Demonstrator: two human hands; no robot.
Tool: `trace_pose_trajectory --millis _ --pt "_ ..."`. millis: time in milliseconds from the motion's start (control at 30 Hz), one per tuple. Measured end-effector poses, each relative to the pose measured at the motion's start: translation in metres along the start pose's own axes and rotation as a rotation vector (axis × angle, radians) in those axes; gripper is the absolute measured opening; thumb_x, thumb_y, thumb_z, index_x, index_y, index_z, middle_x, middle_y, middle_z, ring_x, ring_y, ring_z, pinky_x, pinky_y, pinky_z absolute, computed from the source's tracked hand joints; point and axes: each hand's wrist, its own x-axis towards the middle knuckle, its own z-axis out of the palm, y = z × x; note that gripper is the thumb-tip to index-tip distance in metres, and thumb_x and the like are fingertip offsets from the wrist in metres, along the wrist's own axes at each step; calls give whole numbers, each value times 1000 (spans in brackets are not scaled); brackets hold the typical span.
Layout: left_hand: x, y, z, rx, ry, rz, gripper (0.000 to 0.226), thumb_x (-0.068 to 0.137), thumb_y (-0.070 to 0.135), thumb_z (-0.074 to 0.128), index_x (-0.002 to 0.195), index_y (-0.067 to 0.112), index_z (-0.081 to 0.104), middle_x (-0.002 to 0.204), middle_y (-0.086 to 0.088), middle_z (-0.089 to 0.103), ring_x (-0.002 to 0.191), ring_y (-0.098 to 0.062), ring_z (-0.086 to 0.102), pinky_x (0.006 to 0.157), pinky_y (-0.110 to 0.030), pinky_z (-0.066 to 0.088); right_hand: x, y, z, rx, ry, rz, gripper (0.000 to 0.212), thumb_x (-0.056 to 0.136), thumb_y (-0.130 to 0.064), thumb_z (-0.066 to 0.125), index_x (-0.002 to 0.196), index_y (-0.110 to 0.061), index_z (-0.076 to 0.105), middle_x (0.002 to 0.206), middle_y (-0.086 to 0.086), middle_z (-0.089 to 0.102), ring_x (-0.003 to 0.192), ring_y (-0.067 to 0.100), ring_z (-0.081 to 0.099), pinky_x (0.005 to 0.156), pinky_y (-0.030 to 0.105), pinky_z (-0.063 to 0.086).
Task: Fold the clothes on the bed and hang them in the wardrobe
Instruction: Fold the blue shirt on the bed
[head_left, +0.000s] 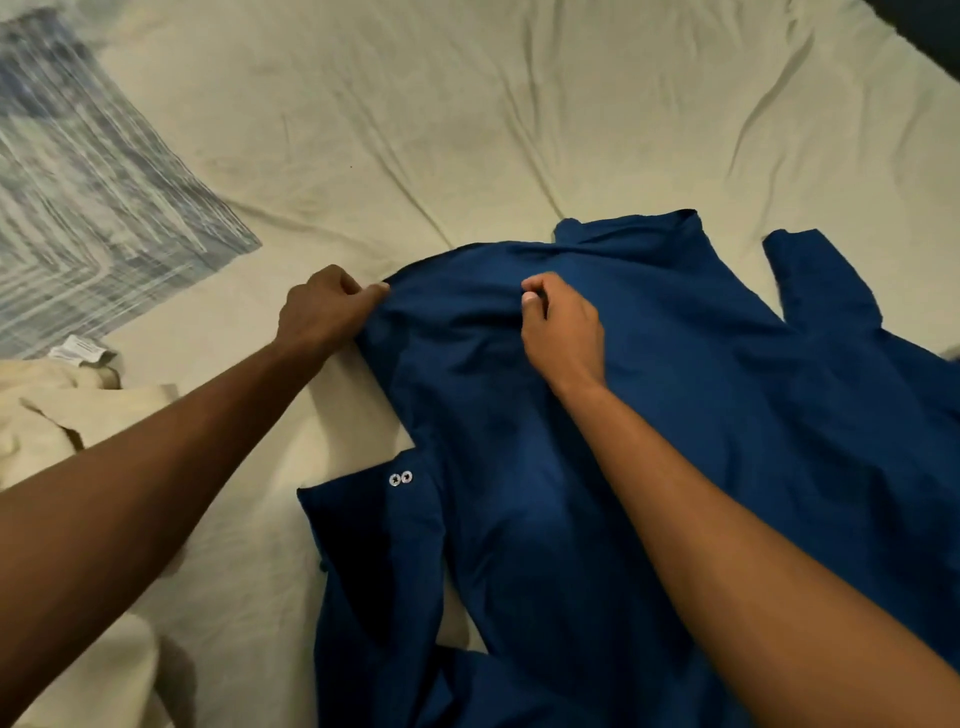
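A dark blue shirt (675, 441) lies spread on the bed, collar toward the far side, one sleeve folded across its left with two white buttons on the cuff (400, 478). My left hand (327, 306) pinches the shirt's left shoulder edge. My right hand (561, 327) pinches a fold of fabric just below the collar. The other sleeve (815, 280) sticks out to the right.
The bed's pale sheet (467, 130) is wrinkled and stretches beyond the shirt. A blue-and-white patterned cloth (93, 197) lies at the upper left. A cream garment (57, 415) with a white label lies at the left edge, under my left forearm.
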Motion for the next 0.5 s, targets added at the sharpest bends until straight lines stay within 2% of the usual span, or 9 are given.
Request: trace_pose_trajectory --millis 100,167,267,367,433,500 --pt "5 2 2 14 -72 56 12 85 18 67 97 19 63 94 -7 65 94 -28 62 80 -37 53 13 1 -1 -120 40 -79 24 103 -19 42 117 -15 61 115 2 64 103 22 58 79 34 43" --pt "6 2 3 -43 -4 118 15 81 8 60 91 18 66 88 -5 66 86 -26 63 71 -33 49 21 3 -3 -206 27 -112 27 104 -18 42 123 -15 60 121 5 61 110 25 55 78 35 42" --pt "9 -1 4 52 180 130 19 80 7 56 94 15 65 97 -6 66 93 -26 60 76 -33 43 30 7 -4 -331 -23 -135 28 104 -17 41 125 -14 59 124 6 58 115 28 49 80 37 42" --pt "12 2 11 208 214 93 20 86 11 54 106 12 58 116 -16 55 107 -36 54 83 -39 41 35 8 -1 -419 -54 -143 25 103 -18 41 115 -14 63 116 6 61 110 28 50 85 40 40" --pt "10 12 16 272 245 152 24 87 13 54 111 13 54 120 -17 49 114 -37 47 92 -45 38 37 9 2 -444 -49 -142 23 101 -16 41 107 -14 63 109 6 63 106 28 51 83 39 38" --pt "8 27 21 301 265 273 28 85 15 53 113 13 54 121 -15 48 117 -35 43 93 -44 32 37 10 6 -440 -39 -140 22 100 -15 42 105 -14 64 106 6 64 104 28 53 83 39 36"
